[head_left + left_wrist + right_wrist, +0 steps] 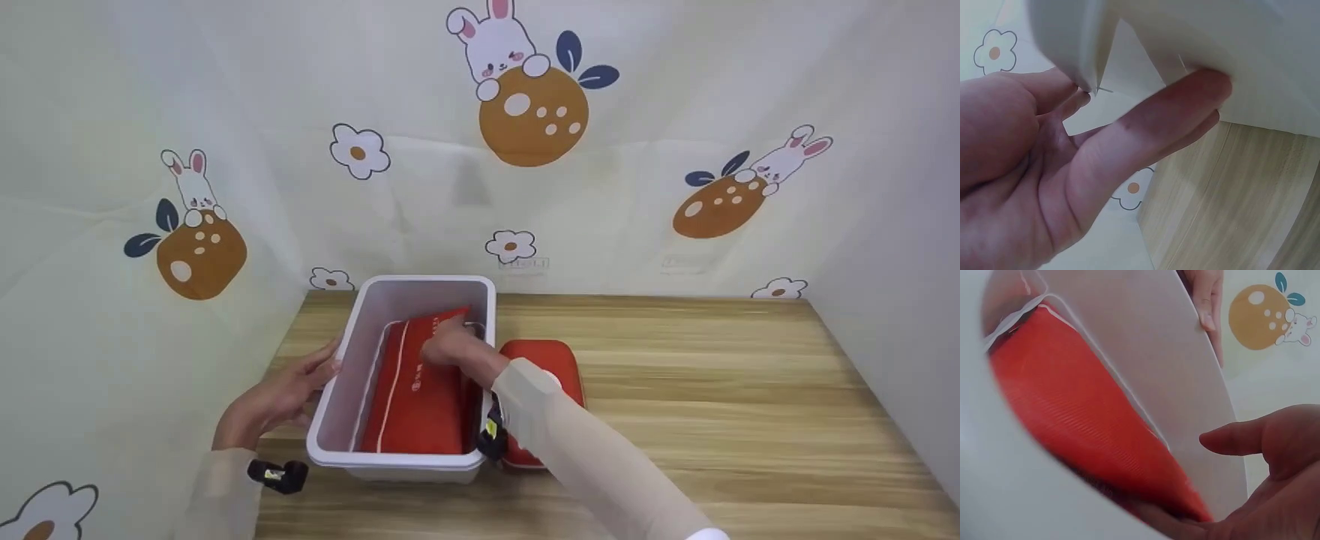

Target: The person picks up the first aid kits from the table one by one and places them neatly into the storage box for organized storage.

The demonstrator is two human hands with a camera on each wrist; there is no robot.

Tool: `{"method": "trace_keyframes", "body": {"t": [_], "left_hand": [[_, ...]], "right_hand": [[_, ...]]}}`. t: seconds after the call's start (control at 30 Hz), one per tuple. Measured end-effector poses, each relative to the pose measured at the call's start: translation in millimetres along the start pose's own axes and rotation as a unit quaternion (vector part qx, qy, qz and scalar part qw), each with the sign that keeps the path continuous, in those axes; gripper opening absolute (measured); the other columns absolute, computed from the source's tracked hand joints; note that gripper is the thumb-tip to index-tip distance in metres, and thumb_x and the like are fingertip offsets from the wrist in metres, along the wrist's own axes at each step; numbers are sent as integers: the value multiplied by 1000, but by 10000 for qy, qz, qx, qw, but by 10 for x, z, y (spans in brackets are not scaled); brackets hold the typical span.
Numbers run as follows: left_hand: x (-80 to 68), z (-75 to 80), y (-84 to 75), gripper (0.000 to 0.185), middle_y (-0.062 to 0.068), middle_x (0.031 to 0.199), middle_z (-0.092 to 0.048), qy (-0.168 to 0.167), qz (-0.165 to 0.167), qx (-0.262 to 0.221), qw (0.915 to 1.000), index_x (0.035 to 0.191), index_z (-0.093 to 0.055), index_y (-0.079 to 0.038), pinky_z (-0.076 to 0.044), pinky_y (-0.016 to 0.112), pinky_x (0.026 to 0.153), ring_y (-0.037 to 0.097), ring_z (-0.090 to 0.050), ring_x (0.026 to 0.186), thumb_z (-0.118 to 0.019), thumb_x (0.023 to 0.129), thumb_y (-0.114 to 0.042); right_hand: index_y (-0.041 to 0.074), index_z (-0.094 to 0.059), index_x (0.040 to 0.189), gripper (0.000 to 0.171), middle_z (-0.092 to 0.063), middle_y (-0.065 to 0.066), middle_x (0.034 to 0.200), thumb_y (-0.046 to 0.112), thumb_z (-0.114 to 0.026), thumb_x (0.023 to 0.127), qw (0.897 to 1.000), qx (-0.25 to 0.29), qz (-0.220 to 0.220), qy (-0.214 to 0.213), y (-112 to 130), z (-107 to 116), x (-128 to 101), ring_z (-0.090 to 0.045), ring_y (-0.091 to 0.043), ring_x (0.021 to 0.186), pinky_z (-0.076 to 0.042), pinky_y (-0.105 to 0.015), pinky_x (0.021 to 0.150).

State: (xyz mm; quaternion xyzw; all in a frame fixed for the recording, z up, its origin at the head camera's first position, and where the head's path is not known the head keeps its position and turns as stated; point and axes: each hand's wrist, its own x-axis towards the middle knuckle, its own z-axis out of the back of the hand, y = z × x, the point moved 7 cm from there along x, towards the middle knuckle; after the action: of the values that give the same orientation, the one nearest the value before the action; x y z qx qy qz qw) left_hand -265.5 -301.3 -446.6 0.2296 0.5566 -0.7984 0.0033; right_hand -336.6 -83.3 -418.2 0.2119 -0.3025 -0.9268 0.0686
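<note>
So there's a white plastic bin (409,457) sitting on a wooden table (712,390), a bit left of the middle of the head view, and a red pouch (420,397) with a thin white stripe is lying inside it, tilted so its far end leans up toward 12 o'clock against the back wall. The right hand (454,349) is down in the bin on top of the pouch near that far end; in the right wrist view the pouch (1084,422) fills the bin floor and the right hand (1275,472) has the thumb sticking out and the fingers fairly straight along the fabric, so it looks like pressing more than a real pinch, though the fingertips are out of frame so I can't say for sure. The left hand (281,397) is at 9 o'clock of the bin, flat against the outside wall, fingers straight, not wrapped around anything; the left wrist view shows the left hand (1044,169) with fingertips touching the bin wall (1230,50). Just beside the bin at 3 o'clock there's a second red case (559,360) flat on the table, partly hidden by the right sleeve (585,450). Behind everything hangs a bunny-print cloth (525,90).
</note>
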Motion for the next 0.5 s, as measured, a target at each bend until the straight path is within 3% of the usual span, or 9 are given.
{"method": "trace_keyframes", "body": {"t": [0.1,0.17,0.37,0.5], "left_hand": [[5,-1,1,69,32,138,-48,-12,10,-9,10000,161,-7,-33,-62,54,76,34,-65,110,-46,105,-43],[3,0,4,68,31,137,-48,-41,28,23,10000,161,-7,-34,-62,53,76,32,-65,109,-45,105,-44],[-11,7,16,68,28,140,-47,-180,187,90,9996,160,-11,-38,-62,53,79,33,-63,113,-49,104,-44],[-11,16,6,69,26,139,-49,-276,214,186,9992,160,-14,-40,-62,51,79,33,-64,112,-51,102,-47]], "right_hand": [[-4,-60,110,31,-66,-15,102,17,-63,87,9990,388,-139,180,-37,-7,-20,-67,-30,102,-59,-45,90],[4,-62,88,12,-64,-9,89,15,-64,87,9973,691,-94,246,-50,-1,-31,-69,-29,97,-59,-43,87],[9,-56,79,19,-56,-5,83,23,-65,88,9977,588,73,321,-48,-3,-62,-66,-31,100,-52,-35,82],[9,-56,79,17,-57,-5,80,21,-66,88,9955,913,149,201,-36,16,-86,-67,-31,95,-55,-36,82]]}}
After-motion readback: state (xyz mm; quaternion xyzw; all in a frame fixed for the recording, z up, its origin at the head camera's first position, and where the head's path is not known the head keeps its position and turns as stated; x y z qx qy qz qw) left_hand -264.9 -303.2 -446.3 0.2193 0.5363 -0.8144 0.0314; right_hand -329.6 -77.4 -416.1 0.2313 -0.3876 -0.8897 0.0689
